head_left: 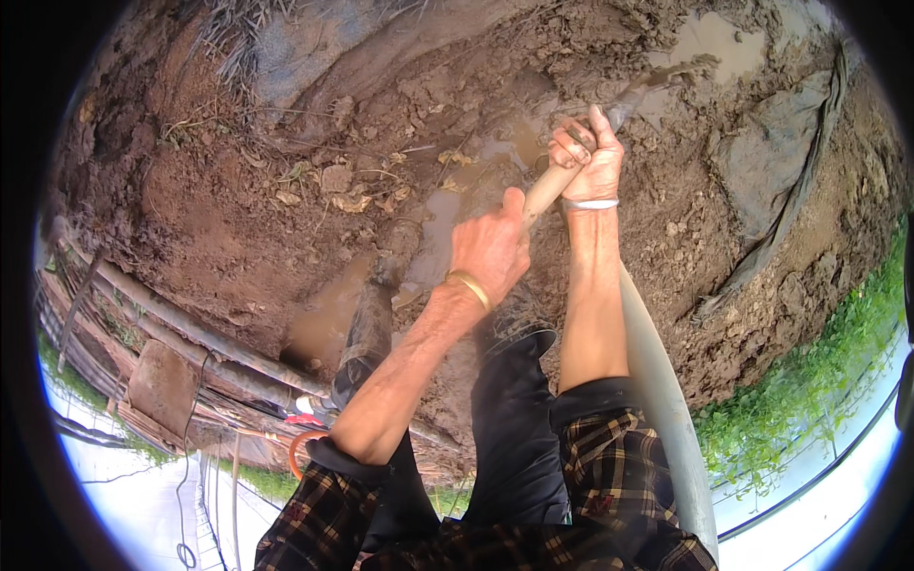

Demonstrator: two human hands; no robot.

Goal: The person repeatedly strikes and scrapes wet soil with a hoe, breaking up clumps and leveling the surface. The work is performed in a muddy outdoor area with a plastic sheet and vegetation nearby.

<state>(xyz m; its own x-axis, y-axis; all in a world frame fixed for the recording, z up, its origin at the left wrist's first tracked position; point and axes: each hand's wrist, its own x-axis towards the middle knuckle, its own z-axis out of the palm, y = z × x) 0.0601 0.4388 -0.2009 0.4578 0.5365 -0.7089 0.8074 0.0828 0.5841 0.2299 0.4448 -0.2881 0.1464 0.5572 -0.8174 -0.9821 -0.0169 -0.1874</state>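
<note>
Both of my hands grip the pale wooden handle (pixel 544 191) of a long digging tool, which slants up to the right. My left hand (pixel 489 240) is closed round the handle's near part, with the thumb along it. Farther up, my right hand (pixel 587 160) wraps the handle near a grey metal socket (pixel 623 108). Past the socket, the tool's mud-coated head (pixel 671 72) lies in wet soil beside a puddle (pixel 716 46). Mud hides the head's shape, so I cannot tell whether it is a shovel or a hoe.
Muddy water (pixel 328 319) stands around my boots (pixel 371 319). A dark cloth sheet (pixel 776 143) is half buried at right, with green plants (pixel 790 404) beyond. A thick pale pole (pixel 664 409) runs beside my right arm. Long pipes (pixel 205 333) lie at lower left.
</note>
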